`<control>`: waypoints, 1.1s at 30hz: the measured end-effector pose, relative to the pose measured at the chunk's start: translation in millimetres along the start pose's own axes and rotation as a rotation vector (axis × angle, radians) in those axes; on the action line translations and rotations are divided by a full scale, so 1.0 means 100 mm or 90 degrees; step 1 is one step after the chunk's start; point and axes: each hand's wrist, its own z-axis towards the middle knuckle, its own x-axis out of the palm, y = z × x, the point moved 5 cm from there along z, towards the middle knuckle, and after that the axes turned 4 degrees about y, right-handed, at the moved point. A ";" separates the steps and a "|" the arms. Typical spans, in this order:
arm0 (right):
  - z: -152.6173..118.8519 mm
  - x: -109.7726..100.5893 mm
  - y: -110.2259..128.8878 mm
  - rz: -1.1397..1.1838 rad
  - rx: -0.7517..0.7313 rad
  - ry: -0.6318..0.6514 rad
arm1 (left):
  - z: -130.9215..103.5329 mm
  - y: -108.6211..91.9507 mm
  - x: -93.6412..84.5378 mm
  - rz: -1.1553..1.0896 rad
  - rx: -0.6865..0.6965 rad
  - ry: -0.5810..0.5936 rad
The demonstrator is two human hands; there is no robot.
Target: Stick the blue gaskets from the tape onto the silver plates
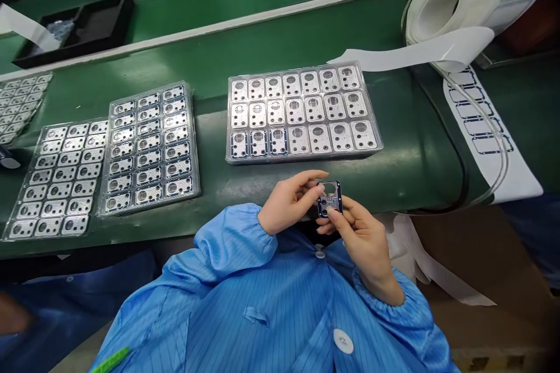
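Note:
Close to my chest, at the bench's front edge, both hands hold one small metal plate (331,201) with a dark blue border, a large round hole and smaller holes. My left hand (295,201) pinches its left side, thumb on the front face. From the right, my right hand (361,230) grips the lower part, with the thumb pressed on the front and fingers behind. Just beyond lies a clear tray (301,157) filled with rows of similar silver plates. Three plates (259,144) at its front left carry dark blue borders; the others there are plain silver.
More filled trays (195,145) (94,186) lie to the left on the green bench (210,186). At right are a large roll of white liner (437,9), a strip with dark blue adhesive outlines (485,128) and cables. A black box (125,23) stands at back left. Another person's sleeve (87,291) is at lower left.

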 end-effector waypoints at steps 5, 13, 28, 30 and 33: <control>0.03 -0.01 0.03 -0.012 -0.077 0.044 | 0.23 -0.20 -0.36 0.144 0.072 -0.048; -0.08 -0.42 -0.03 -0.061 -0.110 -0.113 | 0.81 -0.27 -0.83 0.587 0.094 -0.189; -0.43 -2.01 -0.42 0.003 -0.098 -0.634 | 0.59 -0.24 -0.65 0.813 0.300 -0.149; -0.37 -2.34 -0.61 0.003 -0.053 -0.697 | 0.55 -0.33 -0.64 0.798 0.353 -0.188; -0.20 -2.80 -0.86 -0.011 0.002 -0.743 | 0.43 -0.50 -0.45 0.724 0.440 -0.188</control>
